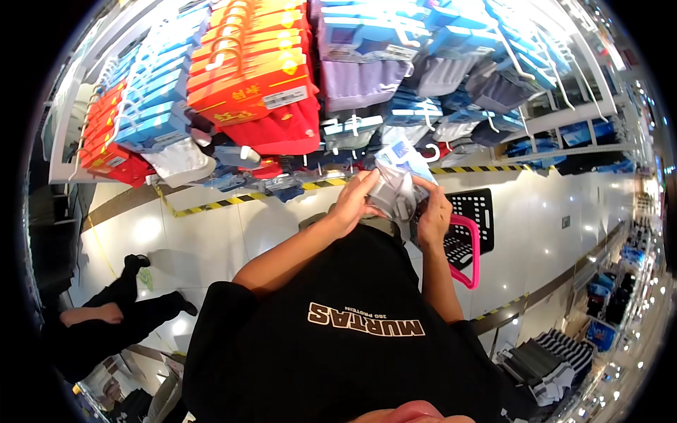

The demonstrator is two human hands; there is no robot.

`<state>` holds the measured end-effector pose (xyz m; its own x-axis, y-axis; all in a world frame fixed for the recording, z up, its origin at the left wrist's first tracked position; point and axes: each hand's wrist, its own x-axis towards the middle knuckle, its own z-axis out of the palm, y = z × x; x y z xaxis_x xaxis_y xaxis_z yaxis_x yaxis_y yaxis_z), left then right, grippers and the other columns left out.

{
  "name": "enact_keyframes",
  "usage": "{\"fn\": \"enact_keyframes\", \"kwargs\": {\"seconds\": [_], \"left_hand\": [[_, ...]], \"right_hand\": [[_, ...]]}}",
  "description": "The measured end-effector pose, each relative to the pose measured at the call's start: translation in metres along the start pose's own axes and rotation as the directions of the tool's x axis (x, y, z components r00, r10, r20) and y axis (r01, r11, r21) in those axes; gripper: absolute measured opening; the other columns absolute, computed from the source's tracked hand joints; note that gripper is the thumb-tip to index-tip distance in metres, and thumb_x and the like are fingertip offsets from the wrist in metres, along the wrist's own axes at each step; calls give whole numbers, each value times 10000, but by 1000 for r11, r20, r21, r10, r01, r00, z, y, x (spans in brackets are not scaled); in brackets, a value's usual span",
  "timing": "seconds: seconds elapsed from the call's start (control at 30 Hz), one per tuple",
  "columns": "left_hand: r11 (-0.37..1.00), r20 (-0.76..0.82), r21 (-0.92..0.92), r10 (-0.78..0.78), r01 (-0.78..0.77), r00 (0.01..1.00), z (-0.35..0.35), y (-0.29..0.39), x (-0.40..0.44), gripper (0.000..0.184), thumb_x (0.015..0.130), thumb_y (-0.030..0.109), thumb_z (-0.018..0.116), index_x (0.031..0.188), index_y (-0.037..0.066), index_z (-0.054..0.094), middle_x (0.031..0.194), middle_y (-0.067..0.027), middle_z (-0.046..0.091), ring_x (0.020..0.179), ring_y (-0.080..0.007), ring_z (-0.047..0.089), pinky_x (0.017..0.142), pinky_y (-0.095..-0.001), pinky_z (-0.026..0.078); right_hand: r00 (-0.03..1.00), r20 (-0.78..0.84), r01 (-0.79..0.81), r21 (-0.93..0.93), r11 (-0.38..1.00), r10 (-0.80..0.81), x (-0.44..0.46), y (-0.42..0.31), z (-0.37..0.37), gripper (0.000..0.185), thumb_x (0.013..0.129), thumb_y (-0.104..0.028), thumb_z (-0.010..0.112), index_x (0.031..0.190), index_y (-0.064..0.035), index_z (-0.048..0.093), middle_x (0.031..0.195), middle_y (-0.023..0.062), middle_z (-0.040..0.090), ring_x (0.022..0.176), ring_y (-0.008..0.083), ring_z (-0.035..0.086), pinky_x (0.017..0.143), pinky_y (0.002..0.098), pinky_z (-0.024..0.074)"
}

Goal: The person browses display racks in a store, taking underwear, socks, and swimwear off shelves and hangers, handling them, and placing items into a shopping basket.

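In front of my chest I hold a pack of folded grey socks [395, 195] with a blue and white card [405, 156] at its top. My left hand [354, 201] is closed on the pack's left side, thumb on top. From the other side, my right hand [434, 215] grips it near the card, fingers bent. Just below and right of my right hand is a black shopping basket [483, 211] with a pink handle [475, 257] beside my right forearm. Whether the handle hangs on that arm I cannot tell.
A white rack ahead carries rows of red packs [247, 92] and blue-carded packs [370, 35] on protruding hooks. Yellow-black tape [226, 204] runs along the tiled floor. Another person's legs [134, 303] are at left. Folded clothes [543, 366] lie at lower right.
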<state>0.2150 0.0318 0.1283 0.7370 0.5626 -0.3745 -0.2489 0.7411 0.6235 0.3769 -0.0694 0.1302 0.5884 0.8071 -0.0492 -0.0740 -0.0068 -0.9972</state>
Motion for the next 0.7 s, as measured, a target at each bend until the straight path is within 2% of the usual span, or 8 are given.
{"fn": "enact_keyframes", "kwargs": {"seconds": [0.07, 0.17, 0.23, 0.37, 0.47, 0.53, 0.6, 0.7], "left_hand": [[997, -31, 69, 22, -20, 999, -6, -9, 4, 413, 1002, 429, 525, 1192, 63, 510, 1056, -77, 615, 910, -153, 622, 763, -328, 544], [940, 71, 310, 128, -144, 989, -8, -13, 6, 304, 976, 271, 619, 1130, 12, 582, 991, -40, 656, 863, -94, 610, 739, -273, 505], [909, 74, 363, 190, -204, 979, -5, -13, 6, 247, 963, 195, 644, 1087, -16, 617, 962, -26, 672, 842, -69, 603, 728, -253, 487], [854, 31, 388, 363, -346, 931, -5, -3, 12, 242, 987, 193, 603, 1075, -31, 630, 931, -31, 672, 805, -61, 594, 720, -239, 484], [742, 8, 569, 425, -353, 905, -3, 25, 1, 261, 997, 214, 589, 1065, -34, 630, 900, -26, 663, 796, -67, 596, 714, -237, 483], [809, -25, 393, 485, -437, 874, -23, 16, 12, 279, 1001, 228, 580, 1059, -40, 632, 892, -25, 657, 804, -75, 589, 730, -239, 483], [698, -100, 519, 622, -492, 777, -33, 20, 12, 253, 996, 212, 586, 1061, -26, 638, 894, -29, 660, 798, -77, 589, 734, -236, 486], [656, -281, 689, 635, -310, 720, -49, 28, 14, 369, 887, 203, 709, 1186, 11, 611, 974, -98, 665, 891, -186, 606, 801, -328, 488]], "right_hand": [[986, 47, 166, -88, 982, -162, 2, 0, -3, 532, 1076, -362, 355, 1134, 78, 648, 1087, 107, 663, 996, 143, 599, 885, 261, 463], [982, 39, 190, -125, 974, -187, 5, -21, 6, 282, 1015, -149, 512, 1149, 50, 659, 1125, 117, 659, 1052, 160, 592, 937, 276, 442], [972, 99, 227, -145, 963, -214, 14, -34, 5, 280, 930, 18, 597, 1209, 34, 612, 1157, 113, 627, 1063, 163, 575, 967, 286, 423], [915, 132, 387, -33, 921, -380, 43, -69, 20, 372, 925, 9, 612, 1265, -12, 465, 1172, 91, 529, 1058, 157, 534, 948, 293, 421], [833, 154, 528, 63, 847, -531, 70, -103, 35, 336, 916, 42, 604, 1223, -19, 482, 1147, 82, 526, 1005, 141, 528, 889, 275, 424], [817, 218, 513, 147, 846, -534, 85, -125, 42, 288, 915, 73, 591, 1182, 4, 507, 1111, 82, 543, 1014, 133, 539, 883, 259, 445], [754, 264, 577, 171, 799, -601, 99, -142, 53, 287, 909, 78, 598, 1172, 1, 513, 1090, 73, 552, 992, 127, 542, 871, 255, 445], [725, 302, 601, 162, 782, -619, 116, -153, 67, 263, 908, 76, 607, 1149, 1, 537, 1108, 72, 553, 979, 114, 538, 871, 249, 441]]}}
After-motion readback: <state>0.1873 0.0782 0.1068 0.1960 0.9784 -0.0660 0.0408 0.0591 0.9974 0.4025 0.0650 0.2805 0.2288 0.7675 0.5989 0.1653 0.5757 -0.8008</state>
